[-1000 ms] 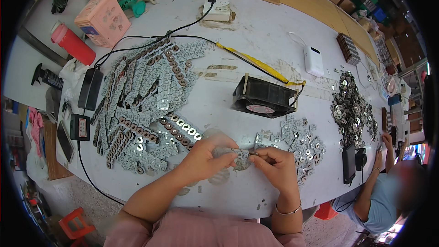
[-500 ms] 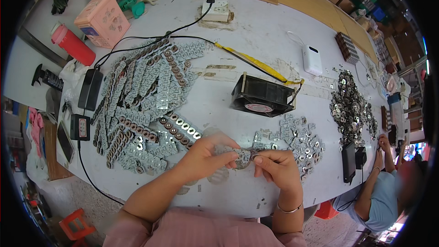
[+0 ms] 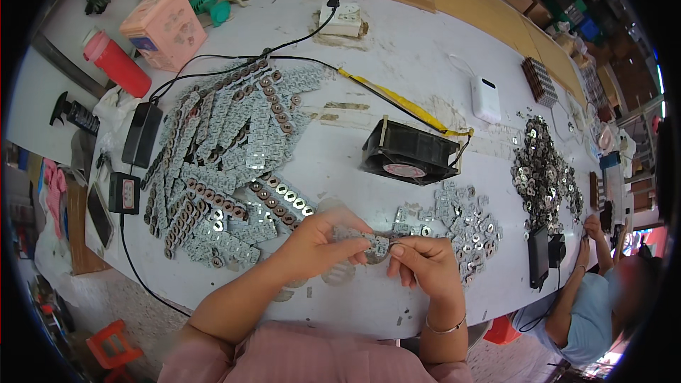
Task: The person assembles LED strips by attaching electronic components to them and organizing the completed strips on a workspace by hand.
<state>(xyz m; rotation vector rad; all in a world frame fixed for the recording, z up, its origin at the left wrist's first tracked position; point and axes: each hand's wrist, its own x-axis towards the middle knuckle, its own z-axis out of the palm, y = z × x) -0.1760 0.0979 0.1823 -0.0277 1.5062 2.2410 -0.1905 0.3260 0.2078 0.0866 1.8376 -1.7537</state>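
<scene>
Close to the near edge of the table, my left hand (image 3: 316, 242) is closed around a short strip of grey stamped metal pieces (image 3: 378, 244), thumb on top. My right hand (image 3: 431, 264) pinches at the strip's right end, its thumb and forefinger together; whatever small part lies between them is mostly hidden. To the left spreads a heap of similar metal strips (image 3: 262, 143), some with rows of brown round parts. Just beyond my right hand lies a pile of small separate grey metal pieces (image 3: 464, 223).
A black box fan (image 3: 406, 154) stands ahead, its cable wrapped in yellow. Dark metal parts (image 3: 543, 170) are heaped at right, by a white power bank (image 3: 485, 99). Black adapters (image 3: 140, 135), a red bottle (image 3: 117, 64) and a pink box (image 3: 164, 28) sit left. A co-worker (image 3: 585, 312) sits at right.
Both hands keep their hold on the strip. My right fingers have shifted slightly at its end, and the whole view has moved a little.
</scene>
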